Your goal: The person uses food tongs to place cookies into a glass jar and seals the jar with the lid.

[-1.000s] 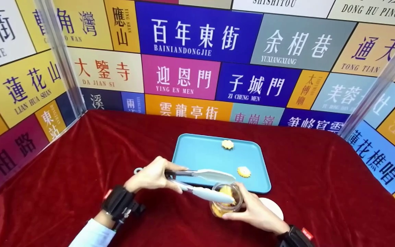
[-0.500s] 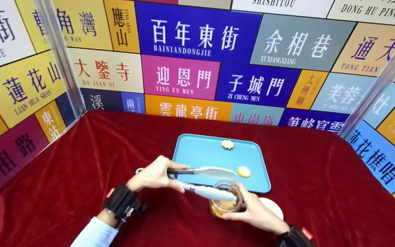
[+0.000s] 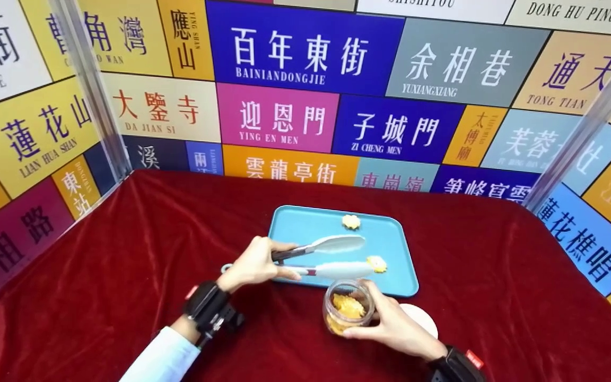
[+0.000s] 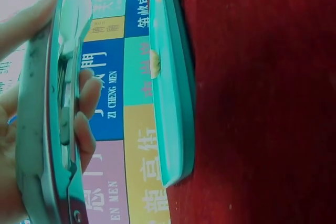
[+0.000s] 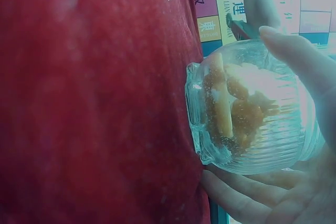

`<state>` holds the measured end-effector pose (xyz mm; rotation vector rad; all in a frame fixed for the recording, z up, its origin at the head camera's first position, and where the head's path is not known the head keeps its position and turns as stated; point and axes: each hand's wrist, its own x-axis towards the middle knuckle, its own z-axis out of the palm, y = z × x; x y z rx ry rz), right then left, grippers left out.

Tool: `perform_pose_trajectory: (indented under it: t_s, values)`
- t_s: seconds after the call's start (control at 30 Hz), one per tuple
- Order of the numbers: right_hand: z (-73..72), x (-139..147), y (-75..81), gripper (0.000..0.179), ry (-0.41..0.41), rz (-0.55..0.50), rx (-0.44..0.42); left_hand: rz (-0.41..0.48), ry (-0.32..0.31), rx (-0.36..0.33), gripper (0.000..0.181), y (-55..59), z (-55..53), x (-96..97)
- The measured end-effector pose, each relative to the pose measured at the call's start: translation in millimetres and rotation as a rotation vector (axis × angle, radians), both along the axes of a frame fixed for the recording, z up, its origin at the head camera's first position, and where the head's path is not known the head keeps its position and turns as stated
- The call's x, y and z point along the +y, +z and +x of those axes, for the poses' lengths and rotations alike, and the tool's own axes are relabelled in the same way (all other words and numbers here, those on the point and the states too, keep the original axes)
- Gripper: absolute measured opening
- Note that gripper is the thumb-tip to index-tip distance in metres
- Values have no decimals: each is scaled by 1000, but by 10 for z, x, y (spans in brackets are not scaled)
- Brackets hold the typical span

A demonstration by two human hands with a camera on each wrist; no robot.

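My left hand (image 3: 255, 262) grips a pair of tongs (image 3: 334, 244) with pale, broad tips, held over the blue tray (image 3: 305, 225). The tongs' two arms stand apart, and no cookie shows between them; the lower tip partly overlaps a scalloped cookie (image 3: 377, 263) on the tray. Another cookie (image 3: 351, 222) lies near the tray's far edge. Just in front of the tray, my right hand (image 3: 393, 326) holds a clear glass jar (image 5: 252, 108) around its side. The uncovered jar stands on the cloth with several golden cookies (image 3: 349, 305) inside.
A white round lid (image 3: 423, 320) lies right of the jar, partly behind the right hand. Dark red cloth (image 3: 125, 265) covers the table. Panels with coloured street-name signs (image 3: 305, 48) rise behind and at both sides.
The tongs have risen out of the jar's mouth and moved away from me over the tray, their arms still apart. The right hand and jar have stayed in place.
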<state>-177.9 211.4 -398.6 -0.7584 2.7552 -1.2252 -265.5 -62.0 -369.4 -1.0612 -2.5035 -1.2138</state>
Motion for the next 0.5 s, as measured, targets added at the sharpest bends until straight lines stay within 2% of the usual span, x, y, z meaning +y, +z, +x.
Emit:
perform_pose_trajectory:
  t_s: [0.13,0.4,0.5]
  values:
    - [-7,0,-6,73,17,-33,-17,-15,40,-12,50,-25,-30,93]
    - [2,8,5,79,-6,-8,-42,-94,105,1,45,-89,-93,283]
    - [-3,6,-2,77,10,-20,-44,-112,121,-8,43,-116,-104,348]
